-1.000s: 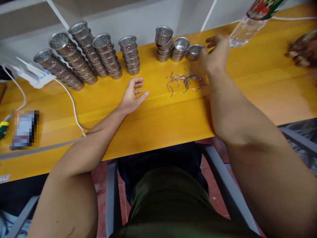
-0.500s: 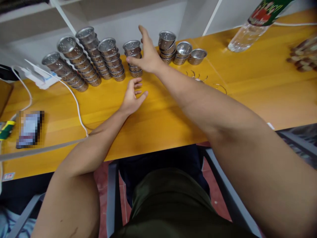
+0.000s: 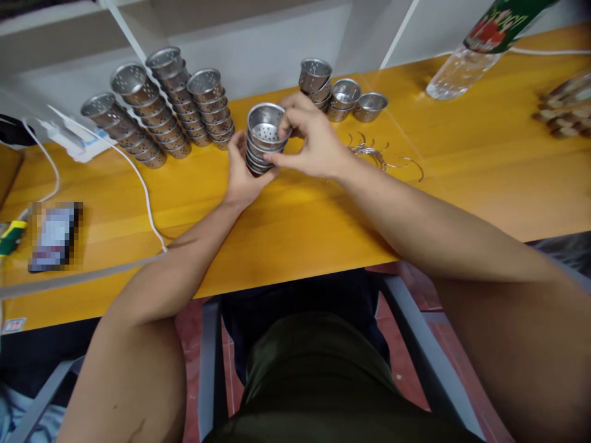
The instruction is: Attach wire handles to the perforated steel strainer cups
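At 12 o'clock on the yellow table (image 3: 300, 215), a cup stack (image 3: 264, 136) is gripped by left hand (image 3: 241, 177) and right hand (image 3: 314, 146), base hidden

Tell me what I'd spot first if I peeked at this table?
First, the small stack of holey metal cups, gripped between the left hand and right hand at the middle of the yellow table. Behind it to the left lean long rows of stacked cups; thin wire loops lie right of the hands.

Leaning stacks of perforated cups (image 3: 152, 117) far left on the bench (image 3: 484, 166), loose wire hooks (image 3: 375, 154) right, plastic bottle (image 3: 462, 64) beyond, white cable (image 3: 148, 212) trailing.
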Tool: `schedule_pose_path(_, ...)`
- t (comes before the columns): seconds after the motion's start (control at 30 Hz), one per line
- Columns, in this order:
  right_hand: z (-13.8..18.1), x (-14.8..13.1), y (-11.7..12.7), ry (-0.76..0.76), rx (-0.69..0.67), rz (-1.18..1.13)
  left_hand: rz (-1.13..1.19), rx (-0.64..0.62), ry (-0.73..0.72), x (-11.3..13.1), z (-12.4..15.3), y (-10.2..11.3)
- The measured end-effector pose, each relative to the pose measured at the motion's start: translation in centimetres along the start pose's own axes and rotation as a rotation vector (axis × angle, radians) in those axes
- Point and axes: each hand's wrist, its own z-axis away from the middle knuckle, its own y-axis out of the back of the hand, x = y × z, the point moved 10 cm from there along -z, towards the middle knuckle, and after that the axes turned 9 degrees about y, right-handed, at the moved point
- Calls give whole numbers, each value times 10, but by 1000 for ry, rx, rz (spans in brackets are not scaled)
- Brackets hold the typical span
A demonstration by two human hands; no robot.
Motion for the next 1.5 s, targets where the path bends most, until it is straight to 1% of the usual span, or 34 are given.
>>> schedule_pose_path(0.07, 19, -14, 0, -21, 13, -15, 12, -49, -6, 15, 3, -5)
schedule_pose_path(0.13, 31, -18, -4, -49, 29, -15, 9, -101, 19, 29, 7, -11)
schedule_pose_path(0.27, 37, -8, -9, -69, 109, -51, -12, -159, 60, 50, 12, -13)
schedule_pose_path(0.37, 35, 0, -10, -86, 125, -104, 10, -216, 64, 59, 11, -15)
schedule_pose_path(0.5, 34, 1, -6, -112, 119, -177, 70, -268, 47, 65, 11, -17)
schedule_pose_path(0.63, 38, -1, -1, -118, 95, -217, 114, -306, 49, 66, 13, -21)
schedule_pose_path(0.73, 40, 2, 2, -155, 56, -224, 145, -369, 75, 63, 17, -28)
schedule_pose_path(0.8, 41, 6, 7, -174, 65, -209, 143, -396, 94, 57, 18, -31)
schedule_pose_path(0.87, 43, 11, 19, -189, 132, -178, 87, -344, 99, 49, 16, -26)
schedule_pose_path(0.97, 48, 25, 38, -199, 265, -92, -48, -155, 121, 32, 6, -6)
schedule_pose_path(1.03, 53, 35, 47, -204, 304, -29, -98, -61, 141, 21, 0, 6)
schedule_pose_path(1.07, 55, 40, 49, -206, 303, -3, -102, -36, 149, 17, -3, 10)
schedule_pose_path(1.13, 58, 46, 47, -197, 246, 27, -92, -14, 146, 12, -8, 15)
schedule_pose_path(1.2, 57, 42, 37, -159, 124, 29, -80, 16, 127, 13, -11, 20)
schedule_pose_path(1.27, 56, 30, 21, -105, -12, 16, -71, 66, 93, 18, -13, 26)
schedule_pose_path(1.33, 56, 14, 7, -68, -108, 2, -58, 100, 70, 23, -15, 31)
schedule_pose_path(1.4, 56, 1, -4, -56, -160, -3, -42, 101, 81, 22, -16, 33)
schedule_pose_path(1.5, 57, -12, -16, -50, -196, -10, -28, 94, 98, 14, -16, 32)
